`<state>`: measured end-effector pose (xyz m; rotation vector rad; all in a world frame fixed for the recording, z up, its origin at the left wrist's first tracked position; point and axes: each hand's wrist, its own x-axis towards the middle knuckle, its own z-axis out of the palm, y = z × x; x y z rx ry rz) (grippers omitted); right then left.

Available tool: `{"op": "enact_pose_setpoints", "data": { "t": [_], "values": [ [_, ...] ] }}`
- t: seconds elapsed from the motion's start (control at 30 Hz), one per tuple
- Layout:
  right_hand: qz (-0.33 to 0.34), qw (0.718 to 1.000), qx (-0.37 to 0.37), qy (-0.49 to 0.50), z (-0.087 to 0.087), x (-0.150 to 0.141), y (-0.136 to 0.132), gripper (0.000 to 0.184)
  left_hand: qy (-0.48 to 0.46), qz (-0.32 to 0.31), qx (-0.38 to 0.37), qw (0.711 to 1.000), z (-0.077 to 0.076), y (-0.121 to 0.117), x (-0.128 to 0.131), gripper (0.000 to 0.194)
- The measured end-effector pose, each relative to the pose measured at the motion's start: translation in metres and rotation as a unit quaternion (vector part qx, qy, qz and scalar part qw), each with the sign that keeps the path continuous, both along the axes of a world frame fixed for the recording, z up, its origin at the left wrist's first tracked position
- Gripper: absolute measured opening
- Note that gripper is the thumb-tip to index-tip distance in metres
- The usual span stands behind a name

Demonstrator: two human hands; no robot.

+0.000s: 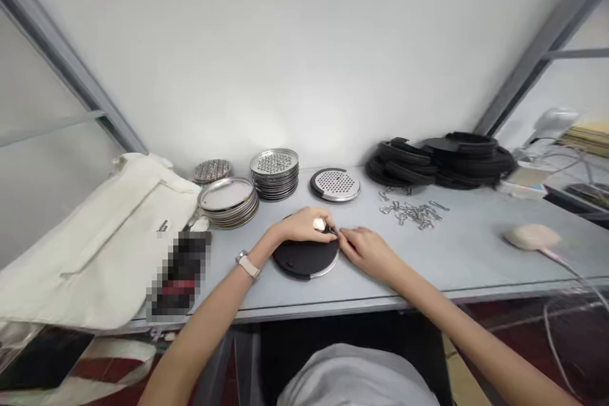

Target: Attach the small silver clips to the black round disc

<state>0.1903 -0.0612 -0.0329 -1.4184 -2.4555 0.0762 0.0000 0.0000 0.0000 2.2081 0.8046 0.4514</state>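
Observation:
On the front middle of the table lies a round black disc [307, 258] with a silver metal edge showing at its lower right. My left hand [307, 225] reaches over its far side, fingers closed on the rim at the right. A small shiny metal piece shows at those fingertips; its kind is hard to make out. A small white thing [319, 224] sits at the left fingers. My right hand [364, 250] is closed at the same spot, thumb and fingers pinched on the disc's right edge. Its fingertips partly hide what they pinch.
Behind stand stacks of round metal plates [228, 195] and perforated grater discs [275, 163], plus a black-edged grater disc [337, 184]. Black rings [399, 162] are piled back right, near loose metal clips [413, 213]. A white bag [109, 241] lies left, a corded pale device [533, 236] right.

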Motion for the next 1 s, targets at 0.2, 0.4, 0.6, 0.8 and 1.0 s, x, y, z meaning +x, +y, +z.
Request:
{"op": "enact_pose_setpoints", "data": {
  "t": [0.2,0.4,0.6,0.8,1.0],
  "values": [
    [-0.006,1.000,0.011,0.007,0.0011,0.0002,-0.0038,0.033,-0.007,0.001,-0.015,1.000,-0.0013,-0.0006,0.0002,0.027],
    [-0.011,1.000,0.017,0.013,0.0029,-0.0005,-0.0042,0.030,-0.013,-0.003,-0.015,1.000,-0.0003,-0.0007,0.0004,0.025],
    [-0.012,1.000,0.019,0.020,0.0027,-0.0003,-0.0037,0.030,-0.013,-0.004,-0.009,1.000,-0.0002,-0.0007,0.0006,0.025],
    [-0.015,0.999,0.020,0.020,0.0025,-0.0006,-0.0039,0.030,-0.011,0.000,-0.015,1.000,-0.0002,-0.0010,0.0004,0.026],
    [-0.017,0.999,0.022,0.022,0.0028,0.0002,-0.0050,0.030,-0.015,-0.001,-0.016,1.000,-0.0001,-0.0010,0.0005,0.026]
  ]
}}
